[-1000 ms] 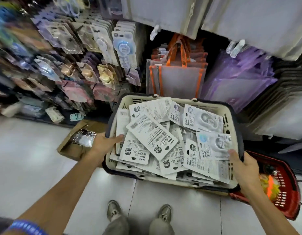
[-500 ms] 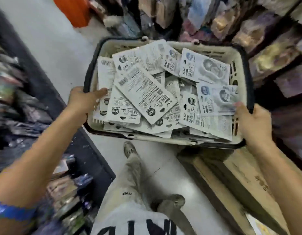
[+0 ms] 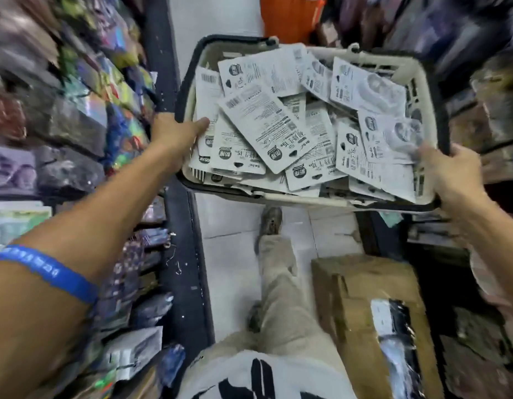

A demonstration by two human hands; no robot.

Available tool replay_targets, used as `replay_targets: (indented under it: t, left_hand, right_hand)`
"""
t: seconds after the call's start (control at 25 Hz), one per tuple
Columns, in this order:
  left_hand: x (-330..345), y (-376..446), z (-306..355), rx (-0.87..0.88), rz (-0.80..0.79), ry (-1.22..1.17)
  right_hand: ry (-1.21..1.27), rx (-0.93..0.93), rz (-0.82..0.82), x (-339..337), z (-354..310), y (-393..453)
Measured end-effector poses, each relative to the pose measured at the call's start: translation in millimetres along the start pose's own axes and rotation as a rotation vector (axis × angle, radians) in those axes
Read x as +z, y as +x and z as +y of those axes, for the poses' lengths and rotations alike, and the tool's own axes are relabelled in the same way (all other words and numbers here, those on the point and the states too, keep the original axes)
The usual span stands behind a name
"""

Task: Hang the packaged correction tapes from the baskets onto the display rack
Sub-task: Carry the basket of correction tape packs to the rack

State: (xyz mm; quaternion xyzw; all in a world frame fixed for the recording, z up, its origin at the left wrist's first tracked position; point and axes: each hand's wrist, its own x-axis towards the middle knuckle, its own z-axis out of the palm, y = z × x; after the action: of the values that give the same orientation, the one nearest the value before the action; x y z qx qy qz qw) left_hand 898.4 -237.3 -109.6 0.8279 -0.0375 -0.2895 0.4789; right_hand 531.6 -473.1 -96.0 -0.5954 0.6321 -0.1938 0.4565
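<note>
I carry a cream shopping basket [image 3: 422,70] with a dark rim in front of me, above the aisle floor. It is heaped with several white packaged correction tapes [image 3: 266,125], most lying back side up. My left hand [image 3: 174,133] grips the basket's left rim, thumb lying over the packs inside. My right hand [image 3: 448,171] grips the near right corner, thumb on a pack. The display rack with the correction tape hooks is out of view.
Blurred shelves of packaged goods [image 3: 62,116] line the left side, with a dark base strip [image 3: 186,283] along the tiled floor. A taped cardboard box [image 3: 373,312] sits on the floor at the lower right. An orange item [image 3: 289,15] stands ahead. More shelves [image 3: 494,110] rise on the right.
I have turned away from the hanging-goods wall into a narrow aisle, carrying the basket along. Both hands keep the same hold on its rim. The red basket has left the view.
</note>
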Motion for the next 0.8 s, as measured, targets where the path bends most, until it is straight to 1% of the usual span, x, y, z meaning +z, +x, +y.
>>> replay_targets:
  t: [0.08,0.2,0.36,0.48,0.52,0.6,0.68,0.8]
  left_hand:
    - [1.7,71.6,34.6,-0.015,0.056,0.005]
    - [0.9,198.6,104.0,-0.049,0.094,-0.044]
    - [-4.2,369.4,195.2,-0.058,0.152,-0.034]
    - [-1.5,501.2,245.9,-0.093,0.192,-0.050]
    - [1.3,548.4,264.7,-0.116,0.201,-0.046]
    - [7.9,645.9,310.4,-0.104,0.197,-0.043]
    - [7.9,732.1,356.3,-0.141,0.223,-0.044]
    - [9.6,865.2,430.9,-0.144,0.203,-0.104]
  right_hand:
    - [-0.013,-0.010,-0.038,52.6,-47.8,72.8]
    - [-0.036,-0.031,-0.098,139.0,-143.0,187.8]
    - [-0.079,-0.085,-0.170,248.3,-275.9,327.5]
    - [-0.079,-0.130,-0.220,328.3,-366.4,428.5]
    - [-0.091,-0.130,-0.213,356.4,-396.7,462.3]
    - [-0.082,-0.144,-0.186,411.8,-466.5,533.0]
    - [-0.081,-0.164,-0.219,462.2,-542.3,598.0]
    - [-0.090,-0.204,-0.232,527.9,-636.3,697.0]
